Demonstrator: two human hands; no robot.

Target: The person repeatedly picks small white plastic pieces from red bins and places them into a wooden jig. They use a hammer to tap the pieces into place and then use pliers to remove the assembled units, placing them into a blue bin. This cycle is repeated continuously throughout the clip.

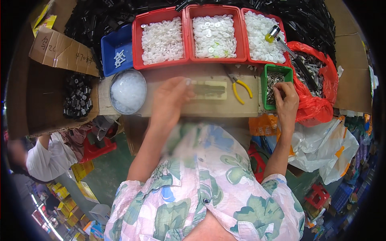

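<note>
The table (193,110) bears a pale block (213,83) and pliers (234,80). The blurred left hand (171,94) half-curls at the block's left end; the right hand (285,95) bends its fingers over the green bin (264,87). Either grip is unclear.

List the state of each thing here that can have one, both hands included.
Left hand: blurred, grip unclear
Right hand: fingers bent, over green bin
Green bin: open, partly filled
Pliers: lying flat, handles spread
Cream block: dark piece on it
Blue bin: open, sparsely filled
Red bins: open, well filled
Bowl: open, well filled
Red bag: open, filled
Long tool: lying aslant
Cardboard box: open
</note>
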